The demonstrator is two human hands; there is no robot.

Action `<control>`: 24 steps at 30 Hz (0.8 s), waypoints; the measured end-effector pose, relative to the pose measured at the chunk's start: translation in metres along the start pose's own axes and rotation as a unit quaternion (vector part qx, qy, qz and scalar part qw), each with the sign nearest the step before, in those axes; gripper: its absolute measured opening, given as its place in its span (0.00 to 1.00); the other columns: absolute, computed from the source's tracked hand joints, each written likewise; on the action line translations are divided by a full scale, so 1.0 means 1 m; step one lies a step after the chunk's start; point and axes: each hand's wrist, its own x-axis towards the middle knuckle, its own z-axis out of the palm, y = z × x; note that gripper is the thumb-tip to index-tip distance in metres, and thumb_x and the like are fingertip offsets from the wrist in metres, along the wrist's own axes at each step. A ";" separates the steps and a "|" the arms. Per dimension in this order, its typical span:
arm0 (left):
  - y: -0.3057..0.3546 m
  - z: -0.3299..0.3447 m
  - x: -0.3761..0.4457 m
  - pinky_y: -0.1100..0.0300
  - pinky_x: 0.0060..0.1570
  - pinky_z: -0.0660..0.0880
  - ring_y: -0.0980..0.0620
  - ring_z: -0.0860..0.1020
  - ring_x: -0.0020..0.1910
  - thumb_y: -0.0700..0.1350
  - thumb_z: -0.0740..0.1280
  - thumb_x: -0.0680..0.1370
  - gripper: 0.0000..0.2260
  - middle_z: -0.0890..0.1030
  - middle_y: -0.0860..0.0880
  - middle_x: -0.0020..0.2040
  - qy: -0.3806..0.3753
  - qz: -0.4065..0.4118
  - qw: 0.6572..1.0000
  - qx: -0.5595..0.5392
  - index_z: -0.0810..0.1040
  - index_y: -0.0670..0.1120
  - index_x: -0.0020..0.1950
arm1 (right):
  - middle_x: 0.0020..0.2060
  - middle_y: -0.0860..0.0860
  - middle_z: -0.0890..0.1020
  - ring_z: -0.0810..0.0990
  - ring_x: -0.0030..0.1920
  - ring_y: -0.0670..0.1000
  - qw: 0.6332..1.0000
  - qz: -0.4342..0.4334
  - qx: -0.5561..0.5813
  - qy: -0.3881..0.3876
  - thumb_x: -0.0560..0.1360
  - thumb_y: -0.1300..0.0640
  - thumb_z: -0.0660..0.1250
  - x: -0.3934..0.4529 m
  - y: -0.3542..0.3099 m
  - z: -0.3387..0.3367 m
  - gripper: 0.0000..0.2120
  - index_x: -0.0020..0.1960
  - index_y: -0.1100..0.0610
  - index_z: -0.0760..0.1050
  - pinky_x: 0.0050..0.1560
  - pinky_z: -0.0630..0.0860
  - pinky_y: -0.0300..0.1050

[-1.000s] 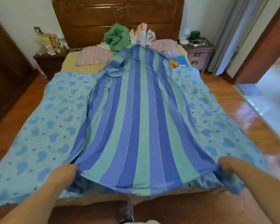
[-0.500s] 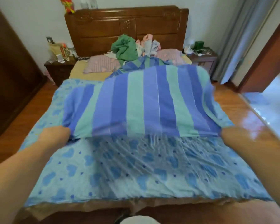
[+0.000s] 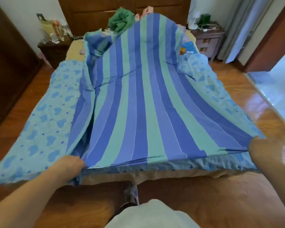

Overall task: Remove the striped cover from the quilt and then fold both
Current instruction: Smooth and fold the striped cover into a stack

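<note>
**Striped cover held by its near corners over the quilt**

Head view: the cover (image 3: 138,99) fills the middle of the frame, its blue and green stripes running from the near edge at the lower centre up to a raised hump at the top centre, in front of the headboard (image 3: 92,12). It lies on the quilt (image 3: 44,122), whose heart-print cloth shows as broad bands at the left and right of the frame and as a thin strip just below the cover's near hem. Both lie spread over the bed (image 3: 155,176).

The left hand (image 3: 69,165), at the lower left, is curled on the cover's near left corner, gripping the cloth. The right hand (image 3: 260,145), at the lower right, meets the near right corner; the cloth gathers to a point there, so it seems to be gripping, but its fingers are blurred and hidden, and I cannot tell for sure. The two hands are well apart, with the hem stretched between them.

The cover looks thin, light and limp: it billows, creases at the upper left and would slip easily. Corners and hem seem the best holds, kept taut. The quilt looks thicker and heavier, likely wanting fuller handfuls at its edges.
</note>
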 end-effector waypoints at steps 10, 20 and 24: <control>0.031 0.020 0.003 0.54 0.42 0.74 0.47 0.81 0.51 0.53 0.65 0.78 0.15 0.79 0.49 0.53 0.081 -0.030 0.996 0.012 0.71 0.55 0.64 | 0.37 0.66 0.70 0.72 0.39 0.64 0.951 -0.278 -0.056 0.120 0.64 0.64 0.53 -0.069 0.003 0.051 0.11 0.35 0.67 0.74 0.38 0.66 0.59; 0.020 0.058 -0.005 0.56 0.43 0.75 0.48 0.82 0.52 0.62 0.67 0.75 0.25 0.82 0.50 0.51 0.145 -0.150 0.978 -0.015 0.66 0.49 0.64 | 0.27 0.55 0.75 0.78 0.24 0.58 0.904 -0.385 -0.182 0.043 0.60 0.63 0.74 -0.070 0.048 0.065 0.12 0.38 0.56 0.72 0.27 0.72 0.52; 0.026 0.071 -0.001 0.54 0.49 0.77 0.47 0.83 0.53 0.52 0.65 0.79 0.14 0.82 0.48 0.53 0.115 -0.206 0.969 -0.069 0.68 0.48 0.59 | 0.22 0.58 0.75 0.79 0.23 0.59 0.963 -0.216 -0.159 -0.016 0.53 0.71 0.78 -0.069 0.071 0.084 0.13 0.29 0.61 0.76 0.27 0.76 0.50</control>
